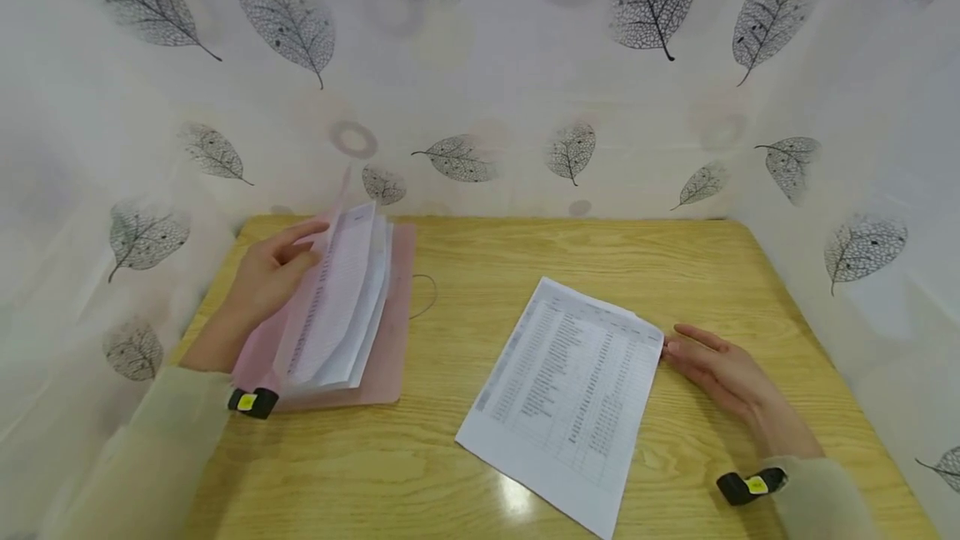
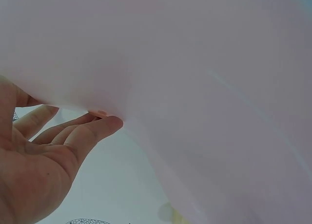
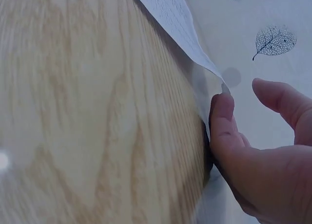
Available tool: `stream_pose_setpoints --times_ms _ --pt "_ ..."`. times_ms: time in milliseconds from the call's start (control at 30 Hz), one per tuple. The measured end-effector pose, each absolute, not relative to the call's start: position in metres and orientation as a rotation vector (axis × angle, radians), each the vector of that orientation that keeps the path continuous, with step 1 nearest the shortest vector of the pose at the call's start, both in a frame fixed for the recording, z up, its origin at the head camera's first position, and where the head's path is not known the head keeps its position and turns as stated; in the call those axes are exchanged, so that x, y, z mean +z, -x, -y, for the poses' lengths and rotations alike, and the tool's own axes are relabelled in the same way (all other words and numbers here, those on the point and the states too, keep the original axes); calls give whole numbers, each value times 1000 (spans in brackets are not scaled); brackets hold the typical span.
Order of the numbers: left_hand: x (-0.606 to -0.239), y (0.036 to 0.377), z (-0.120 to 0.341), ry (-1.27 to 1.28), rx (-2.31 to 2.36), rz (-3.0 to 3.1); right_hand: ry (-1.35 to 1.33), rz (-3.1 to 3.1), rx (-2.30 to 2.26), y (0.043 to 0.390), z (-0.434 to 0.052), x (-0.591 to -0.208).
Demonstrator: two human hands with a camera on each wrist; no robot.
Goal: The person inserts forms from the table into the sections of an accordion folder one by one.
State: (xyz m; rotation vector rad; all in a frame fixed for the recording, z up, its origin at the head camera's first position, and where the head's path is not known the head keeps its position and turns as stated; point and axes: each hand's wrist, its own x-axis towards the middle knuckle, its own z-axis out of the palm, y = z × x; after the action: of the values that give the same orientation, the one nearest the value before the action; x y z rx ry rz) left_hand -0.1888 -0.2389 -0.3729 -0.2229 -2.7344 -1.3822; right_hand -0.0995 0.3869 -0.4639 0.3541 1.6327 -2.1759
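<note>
A pink folder [image 1: 392,332] lies open at the table's left with a stack of printed pages [image 1: 337,298] inside. My left hand [image 1: 273,273] is behind its translucent cover [image 2: 204,87], fingertips [image 2: 100,129] fairly straight and propping it up off the pages. Right of centre, a single printed sheet [image 1: 570,398] lies askew on the wood. My right hand [image 1: 720,369] rests flat beside it, fingers extended. Its thumb [image 3: 222,117] touches the sheet's right edge [image 3: 170,9], which is lifted slightly.
The wooden table [image 1: 487,273] is enclosed on three sides by white fabric with a leaf print [image 1: 525,98]. A thin elastic loop [image 1: 427,294] lies beside the folder. A black wrist-worn camera [image 1: 252,402] sits at the folder's near corner.
</note>
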Motion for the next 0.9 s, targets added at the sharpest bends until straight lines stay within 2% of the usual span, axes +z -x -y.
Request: stream_pose_setpoints --times_ms 467,700,900 --pt "-375 190 239 200 -1383 2730 -480 -1889 -2036 109 -347 -458" --pt "-374 188 240 197 -1372 2735 -630 -1839 -2089 112 -337 -457" --pt "-372 187 239 191 -1371 2745 -502 -1886 -1973 114 -334 -459"
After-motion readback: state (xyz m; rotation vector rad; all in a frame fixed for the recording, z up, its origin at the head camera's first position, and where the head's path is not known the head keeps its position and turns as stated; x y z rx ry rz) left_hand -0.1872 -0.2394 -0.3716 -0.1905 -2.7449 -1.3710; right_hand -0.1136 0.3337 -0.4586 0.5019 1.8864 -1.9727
